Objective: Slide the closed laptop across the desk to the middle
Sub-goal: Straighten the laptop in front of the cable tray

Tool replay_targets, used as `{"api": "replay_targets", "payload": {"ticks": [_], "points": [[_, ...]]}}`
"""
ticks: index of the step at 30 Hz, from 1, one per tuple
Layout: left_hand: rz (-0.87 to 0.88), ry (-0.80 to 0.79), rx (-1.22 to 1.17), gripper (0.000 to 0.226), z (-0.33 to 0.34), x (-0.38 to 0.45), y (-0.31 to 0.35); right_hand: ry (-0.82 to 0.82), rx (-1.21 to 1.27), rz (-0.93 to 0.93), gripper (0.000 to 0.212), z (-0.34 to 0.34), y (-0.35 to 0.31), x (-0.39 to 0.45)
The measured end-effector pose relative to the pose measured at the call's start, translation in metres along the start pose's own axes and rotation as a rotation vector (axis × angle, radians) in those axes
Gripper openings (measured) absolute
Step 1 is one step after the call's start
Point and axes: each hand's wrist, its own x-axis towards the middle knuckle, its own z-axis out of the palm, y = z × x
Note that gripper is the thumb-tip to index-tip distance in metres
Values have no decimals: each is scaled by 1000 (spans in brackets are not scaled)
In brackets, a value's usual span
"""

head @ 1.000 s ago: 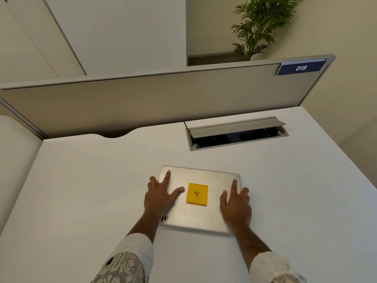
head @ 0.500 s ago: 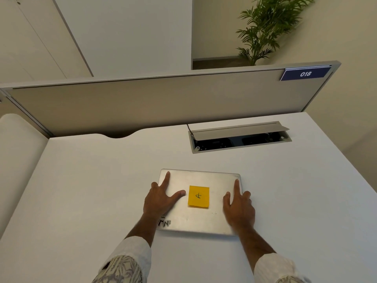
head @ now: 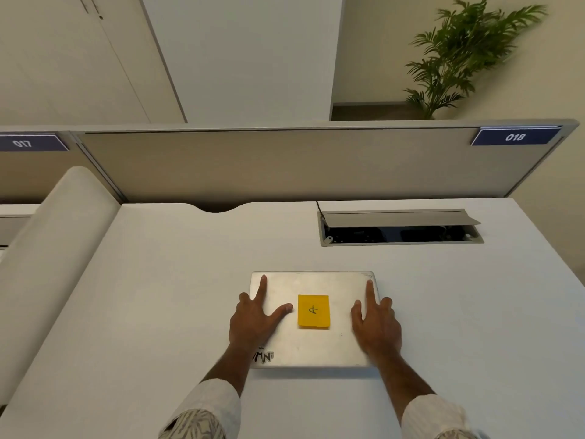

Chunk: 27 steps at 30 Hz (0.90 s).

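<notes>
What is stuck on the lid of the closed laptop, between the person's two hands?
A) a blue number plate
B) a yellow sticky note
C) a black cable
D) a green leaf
B: a yellow sticky note sits mid-lid on the laptop, with the left hand and right hand flat on either side.

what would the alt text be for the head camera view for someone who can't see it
Two bare hands, left hand and right hand, rest flat on a closed silver laptop on a white desk, either side of a yellow sticky note. Behind it are an open cable tray and a beige divider labelled 018.
</notes>
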Motion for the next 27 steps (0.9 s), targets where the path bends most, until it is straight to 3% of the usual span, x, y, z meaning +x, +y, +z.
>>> {"api": "replay_targets", "payload": {"ticks": [27], "points": [[-11, 38, 156, 103, 18, -6, -13, -38, -55, -49, 65, 9, -8, -10]]}}
